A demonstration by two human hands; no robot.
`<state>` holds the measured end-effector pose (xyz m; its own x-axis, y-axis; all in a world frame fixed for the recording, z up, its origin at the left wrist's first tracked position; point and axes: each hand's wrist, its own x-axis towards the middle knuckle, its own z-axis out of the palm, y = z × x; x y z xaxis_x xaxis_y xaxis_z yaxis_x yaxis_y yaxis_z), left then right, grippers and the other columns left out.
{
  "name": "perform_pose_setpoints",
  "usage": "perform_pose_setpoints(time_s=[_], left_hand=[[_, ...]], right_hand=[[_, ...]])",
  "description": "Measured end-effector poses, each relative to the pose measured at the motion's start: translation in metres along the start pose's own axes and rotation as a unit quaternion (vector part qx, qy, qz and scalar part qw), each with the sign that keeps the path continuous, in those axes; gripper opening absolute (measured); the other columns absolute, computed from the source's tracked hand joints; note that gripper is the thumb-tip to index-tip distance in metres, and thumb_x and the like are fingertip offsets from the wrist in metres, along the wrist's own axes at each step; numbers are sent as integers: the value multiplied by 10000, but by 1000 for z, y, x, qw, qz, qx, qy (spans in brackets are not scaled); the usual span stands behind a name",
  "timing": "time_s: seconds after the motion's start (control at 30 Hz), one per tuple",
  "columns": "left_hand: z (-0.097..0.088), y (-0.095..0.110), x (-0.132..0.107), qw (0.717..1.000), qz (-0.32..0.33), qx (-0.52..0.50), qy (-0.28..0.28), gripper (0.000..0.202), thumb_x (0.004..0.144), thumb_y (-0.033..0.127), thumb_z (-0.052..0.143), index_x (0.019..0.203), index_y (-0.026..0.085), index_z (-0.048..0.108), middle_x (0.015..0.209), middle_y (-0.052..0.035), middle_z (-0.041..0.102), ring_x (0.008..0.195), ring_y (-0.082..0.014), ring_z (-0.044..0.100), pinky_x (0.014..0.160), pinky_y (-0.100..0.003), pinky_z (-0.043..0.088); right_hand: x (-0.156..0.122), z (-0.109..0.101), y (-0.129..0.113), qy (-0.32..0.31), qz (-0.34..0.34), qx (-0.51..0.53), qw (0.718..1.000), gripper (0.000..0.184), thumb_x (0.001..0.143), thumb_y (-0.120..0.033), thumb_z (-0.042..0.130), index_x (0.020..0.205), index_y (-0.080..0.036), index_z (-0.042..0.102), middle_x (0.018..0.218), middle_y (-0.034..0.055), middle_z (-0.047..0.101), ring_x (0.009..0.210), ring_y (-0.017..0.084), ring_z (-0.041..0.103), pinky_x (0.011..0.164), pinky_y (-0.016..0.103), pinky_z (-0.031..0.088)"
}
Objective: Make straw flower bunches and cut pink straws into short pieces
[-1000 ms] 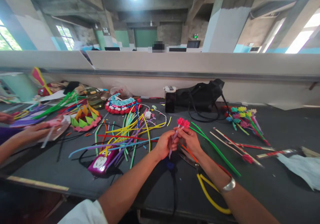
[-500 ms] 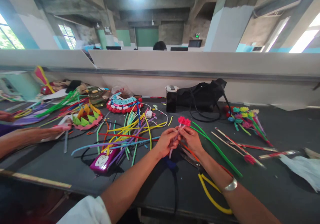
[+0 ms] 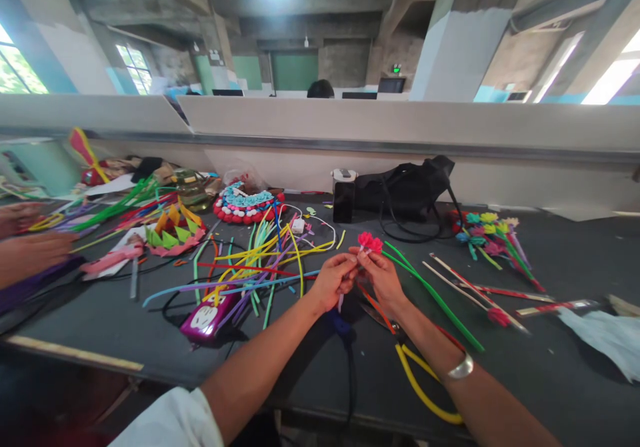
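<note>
My left hand (image 3: pixel 334 282) and my right hand (image 3: pixel 384 278) meet above the middle of the dark table, fingers pinched together. Between them they hold a pink-red craft flower (image 3: pixel 370 241) with its bloom upward. Its pale lilac stem (image 3: pixel 341 302) shows below my left fingers; the part inside my grip is hidden. Under my right wrist lies a metal blade (image 3: pixel 373 313), perhaps of scissors, partly covered by the arm. An orange fuzzy stem (image 3: pixel 376 306) passes beside it, and a yellow loop (image 3: pixel 431 407) lies closer to the table's edge. Green fuzzy stems (image 3: pixel 434 297) stretch to the right of my hand.
A pile of coloured fuzzy stems (image 3: pixel 260 264) and a purple box (image 3: pixel 206 319) lie left. Behind are a phone (image 3: pixel 343 202) and black bag (image 3: pixel 410 190). Craft flowers (image 3: pixel 487 230) lie right. A co-worker's hands (image 3: pixel 35 250) are at far left, near a paper crown (image 3: pixel 175 234).
The co-worker's hand has drawn back to the left, off the pink object by the paper crown. My hands keep hold of the flower with slight finger movement.
</note>
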<state>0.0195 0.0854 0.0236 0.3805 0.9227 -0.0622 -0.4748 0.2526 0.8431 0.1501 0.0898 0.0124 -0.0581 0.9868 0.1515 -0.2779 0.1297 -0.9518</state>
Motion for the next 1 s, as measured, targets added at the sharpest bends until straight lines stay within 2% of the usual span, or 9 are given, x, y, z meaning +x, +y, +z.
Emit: perform_pose_setpoints(time_s=[0.17, 0.4, 0.5, 0.67, 1.0], left_hand=[[1, 1, 0, 1000, 17, -11, 9, 307, 679, 357, 734, 760, 159, 514, 536, 71, 461, 342, -8, 305, 346, -149, 120], [1, 2, 0, 999, -1, -33, -25, 275, 697, 335, 700, 828, 165, 527, 593, 13, 582, 404, -83, 475, 345, -176, 276], [-1, 1, 0, 999, 3, -30, -30, 291, 700, 346, 708, 832, 170, 519, 595, 22, 575, 380, -61, 432, 338, -162, 227], [-2, 0, 1, 1000, 18, -13, -20, 311, 696, 352, 728, 760, 164, 489, 548, 66, 486, 334, -6, 290, 346, -148, 113], [-1, 2, 2, 996, 59, -53, 36, 304, 677, 338, 747, 769, 149, 527, 575, 55, 497, 376, -25, 376, 361, -155, 209]], right_hand=[[0, -1, -1, 3, -8, 10, 1000, 332, 776, -450, 698, 970, -184, 740, 803, 43, 713, 715, 181, 627, 593, 258, 481], [0, 1, -2, -22, -7, 23, 999, 305, 771, -436, 704, 943, -187, 737, 584, -17, 624, 503, 156, 583, 548, 298, 501], [2, -1, 0, -26, -7, 23, 999, 302, 759, -450, 711, 913, -192, 740, 593, -16, 632, 501, 147, 574, 550, 289, 493], [3, -3, 5, -17, -16, 12, 1000, 258, 755, -424, 729, 879, -198, 747, 757, 17, 701, 627, 148, 597, 574, 249, 458], [3, -3, 5, -35, -17, 14, 999, 281, 771, -409, 723, 974, -214, 724, 772, 22, 692, 674, 168, 609, 582, 261, 470]])
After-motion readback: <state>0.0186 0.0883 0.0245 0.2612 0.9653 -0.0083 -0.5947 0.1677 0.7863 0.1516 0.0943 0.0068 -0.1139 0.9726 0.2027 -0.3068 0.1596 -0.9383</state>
